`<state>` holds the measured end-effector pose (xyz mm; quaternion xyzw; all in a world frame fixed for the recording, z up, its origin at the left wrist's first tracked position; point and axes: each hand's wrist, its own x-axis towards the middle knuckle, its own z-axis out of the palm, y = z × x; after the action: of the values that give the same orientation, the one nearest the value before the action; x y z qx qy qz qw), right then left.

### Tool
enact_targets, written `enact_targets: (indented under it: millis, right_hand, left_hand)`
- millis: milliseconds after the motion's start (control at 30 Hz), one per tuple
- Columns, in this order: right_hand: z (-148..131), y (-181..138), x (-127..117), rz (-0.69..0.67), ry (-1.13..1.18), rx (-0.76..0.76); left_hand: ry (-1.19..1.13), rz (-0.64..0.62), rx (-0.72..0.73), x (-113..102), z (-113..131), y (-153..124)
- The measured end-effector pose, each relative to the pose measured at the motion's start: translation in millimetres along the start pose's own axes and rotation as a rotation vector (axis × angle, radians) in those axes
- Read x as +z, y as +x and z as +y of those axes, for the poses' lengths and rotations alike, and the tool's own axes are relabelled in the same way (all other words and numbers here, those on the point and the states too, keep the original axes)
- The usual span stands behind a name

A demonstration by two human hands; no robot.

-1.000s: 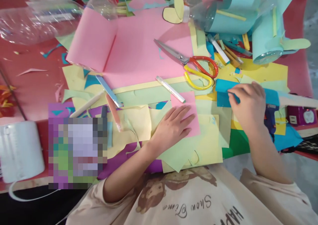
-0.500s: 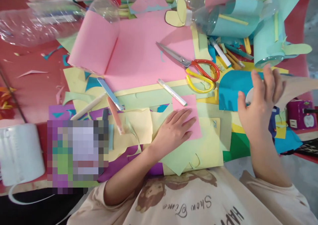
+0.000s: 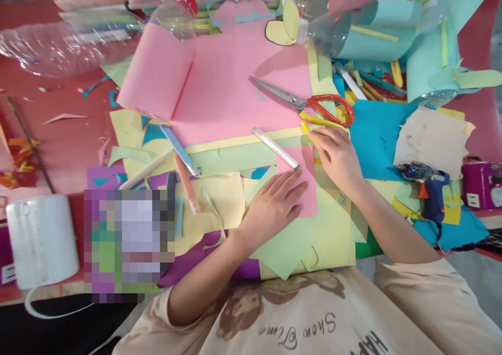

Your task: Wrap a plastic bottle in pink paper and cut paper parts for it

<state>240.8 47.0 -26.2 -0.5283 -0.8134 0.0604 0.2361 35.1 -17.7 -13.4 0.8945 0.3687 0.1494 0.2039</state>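
My left hand [image 3: 272, 203] lies flat with its fingers outstretched, on a small pink paper square [image 3: 308, 187] over light green and yellow sheets. Just above its fingertips, a white capped marker [image 3: 275, 147] rests slantwise. My right hand [image 3: 339, 159] is at the lower handle of a pair of scissors [image 3: 298, 102] with one red and one yellow handle. Its slightly bent fingers cover part of the yellow loop, and I see no firm grip. The scissor blades point to the upper left over a large pink sheet [image 3: 227, 83].
A pink-wrapped bottle [image 3: 157, 72] lies at the left, blue-green wrapped bottles [image 3: 376, 31] at the upper right. A glue gun [image 3: 431, 187] lies near a whitish scrap [image 3: 433, 138] on the right. Further left are a white case [image 3: 43, 240] and a stick [image 3: 29, 140].
My right hand has moved left and down from above the blue paper to the scissors' yellow handle, uncovering the glue gun and whitish scrap. My left hand stays on the pink square.
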Motion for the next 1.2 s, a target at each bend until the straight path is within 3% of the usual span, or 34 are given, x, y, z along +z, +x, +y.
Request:
enact_targets:
  millis: [200, 367, 400, 500, 567, 600, 633, 733, 833, 900, 1000, 1200]
  right_hand:
    - [-1.4, -4.2, -1.8, 0.072, -0.02, 0.018]
    - [-4.4, -5.5, -3.3, 0.04, -0.052, 0.045]
    - [-5.0, -5.5, -4.2, 0.043, -0.052, 0.051]
    - [-7.5, -5.1, -6.9, 0.065, -0.025, 0.055]
    - [-9.9, -5.1, -8.0, 0.059, 0.016, 0.02]
    - [-11.7, -5.4, -8.1, 0.041, 0.043, -0.011]
    - [-13.8, -6.1, -7.8, 0.011, 0.071, -0.047]
    - [-22.6, -9.2, -4.8, -0.096, 0.125, -0.128]
    - [-30.7, -11.4, 0.6, -0.15, 0.111, -0.13]
    - [-32.8, -11.1, 3.4, -0.142, 0.103, -0.112]
    - [-30.5, -8.9, 2.0, -0.069, 0.15, -0.063]
    - [-25.1, -6.7, -20.2, -0.002, 0.552, 0.061]
  left_hand:
    - [0.008, 0.014, -0.002, 3.1, 1.6, 0.6]
    - [-0.069, 0.148, -0.021, -12.3, -8.0, -0.3]
    - [-0.077, 0.204, -0.081, -19.9, -14.8, -2.9]
    - [0.129, 0.511, -0.509, -44.2, -43.5, -16.9]
    - [0.291, 0.487, -0.75, -55.1, -62.3, -27.4]
    - [0.31, 0.408, -0.804, -57.8, -69.1, -31.2]
    - [0.326, 0.411, -0.833, -58.6, -73.5, -33.5]
    - [0.222, 0.42, -0.739, -53.3, -72.4, -30.2]
    - [0.129, 0.326, -0.58, -43.0, -59.7, -19.3]
    - [0.071, 0.276, -0.431, -36.0, -50.6, -13.7]
    - [0.077, 0.328, -0.244, -28.2, -38.3, -9.1]
    - [0.142, 0.277, -0.161, -22.9, -24.4, -4.8]
